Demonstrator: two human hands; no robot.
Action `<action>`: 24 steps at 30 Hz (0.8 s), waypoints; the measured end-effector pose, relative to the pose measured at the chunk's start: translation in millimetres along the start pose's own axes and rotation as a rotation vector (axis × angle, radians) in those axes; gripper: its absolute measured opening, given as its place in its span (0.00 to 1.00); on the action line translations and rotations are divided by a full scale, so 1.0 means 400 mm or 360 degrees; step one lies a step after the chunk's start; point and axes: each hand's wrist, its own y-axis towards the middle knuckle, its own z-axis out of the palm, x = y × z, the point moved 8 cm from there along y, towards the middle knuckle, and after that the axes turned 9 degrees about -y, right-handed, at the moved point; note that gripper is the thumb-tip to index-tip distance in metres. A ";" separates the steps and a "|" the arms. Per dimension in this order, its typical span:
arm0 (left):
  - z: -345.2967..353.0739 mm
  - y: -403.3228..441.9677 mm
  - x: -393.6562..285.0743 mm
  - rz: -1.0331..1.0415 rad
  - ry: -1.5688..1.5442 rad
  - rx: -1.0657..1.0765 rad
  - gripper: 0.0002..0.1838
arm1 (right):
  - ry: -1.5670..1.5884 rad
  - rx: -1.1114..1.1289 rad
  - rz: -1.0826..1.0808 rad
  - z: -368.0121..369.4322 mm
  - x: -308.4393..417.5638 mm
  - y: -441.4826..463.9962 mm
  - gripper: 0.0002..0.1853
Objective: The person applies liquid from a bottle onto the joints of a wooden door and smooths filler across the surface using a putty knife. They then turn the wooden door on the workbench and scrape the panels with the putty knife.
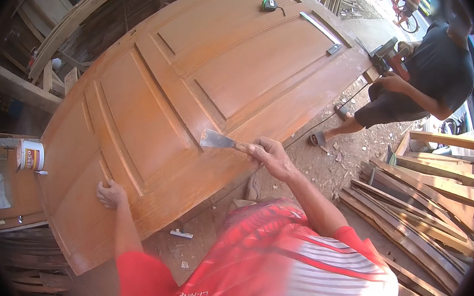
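A panelled wooden door (243,91) lies flat in front of me, brown with raised mouldings. My right hand (271,156) is closed around the wooden handle of a putty knife (218,140). Its wide metal blade points left, over the door near a moulding; whether it touches the wood I cannot tell. On the door's left part rests my left hand (111,194), fingers slightly bent and apart, holding nothing. A tape measure (269,5) and a metal square (323,32) lie on the far part of the door.
A white labelled tub (30,155) stands by the door's left end. At the right end a co-worker (419,73) holds a power tool (391,58) against the door's edge. Timber and a wooden frame (440,155) are piled at right. Beyond, a person rides a bicycle (406,17).
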 end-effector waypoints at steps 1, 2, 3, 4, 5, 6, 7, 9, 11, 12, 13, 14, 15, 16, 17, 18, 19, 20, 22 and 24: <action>0.006 -0.003 -0.001 0.0026 -0.0026 0.0009 0.28 | -0.0041 -0.0220 -0.0095 -0.021 0.011 0.036 0.18; 0.010 0.002 0.005 0.0034 -0.0009 0.0008 0.28 | -0.0039 -0.0253 -0.0110 -0.025 0.014 0.079 0.18; 0.011 0.010 0.010 0.0042 0.0011 0.0003 0.28 | -0.0204 -0.0449 -0.0113 -0.049 0.018 0.121 0.18; 0.015 0.016 0.013 0.0061 -0.0012 -0.0002 0.28 | -0.0366 -0.0642 -0.0116 -0.074 0.021 0.148 0.17; 0.020 0.018 0.022 0.0063 0.0003 -0.0024 0.28 | -0.0364 -0.0659 -0.0135 -0.081 0.013 0.171 0.17; 0.018 0.017 0.022 0.0051 0.0019 -0.0051 0.27 | -0.0580 -0.0831 -0.0317 -0.097 0.036 0.184 0.17; 0.020 0.019 0.018 0.0038 -0.0005 -0.0064 0.27 | -0.0799 -0.0999 -0.0506 -0.107 0.063 0.196 0.17; 0.012 0.007 0.010 -0.0009 0.0018 -0.0051 0.26 | -0.0908 -0.1050 -0.0528 -0.088 0.051 0.206 0.17; 0.015 0.007 0.022 -0.0016 0.0013 -0.0060 0.26 | -0.1018 -0.1085 -0.0529 -0.071 0.037 0.212 0.16; 0.020 0.009 0.024 0.0008 0.0014 -0.0058 0.26 | -0.1142 -0.1107 -0.0643 -0.062 0.045 0.211 0.16; 0.026 0.011 0.032 0.0000 0.0008 -0.0049 0.26 | -0.1268 -0.1133 -0.0756 -0.056 0.050 0.206 0.16; 0.026 0.016 0.036 0.0030 0.0003 -0.0025 0.26 | -0.1275 -0.1136 -0.0756 -0.056 0.060 0.199 0.16; 0.030 0.024 0.032 0.0062 -0.0009 -0.0008 0.26 | -0.1313 -0.1089 -0.0698 -0.055 0.066 0.204 0.17; 0.033 0.026 0.032 0.0065 -0.0015 -0.0009 0.26 | -0.1348 -0.1039 -0.0636 -0.050 0.071 0.208 0.17; 0.025 0.021 0.029 0.0060 -0.0005 -0.0052 0.26 | -0.1349 -0.1045 -0.0637 -0.046 0.073 0.206 0.17; 0.020 0.016 0.024 0.0052 0.0006 -0.0093 0.26 | -0.1424 -0.1037 -0.0684 -0.034 0.080 0.203 0.17; 0.019 0.016 0.019 0.0050 0.0002 -0.0089 0.26 | -0.1502 -0.1026 -0.0732 -0.026 0.087 0.203 0.17; 0.016 0.015 0.013 0.0018 0.0029 -0.0041 0.27 | -0.1510 -0.1023 -0.0732 -0.026 0.093 0.206 0.17; 0.016 0.012 0.010 -0.0019 0.0074 0.0011 0.27 | -0.1550 -0.1001 -0.0678 -0.018 0.089 0.209 0.17; 0.013 0.011 0.000 0.0047 0.0056 -0.0014 0.29 | -0.1577 -0.0977 -0.0657 -0.013 0.092 0.213 0.18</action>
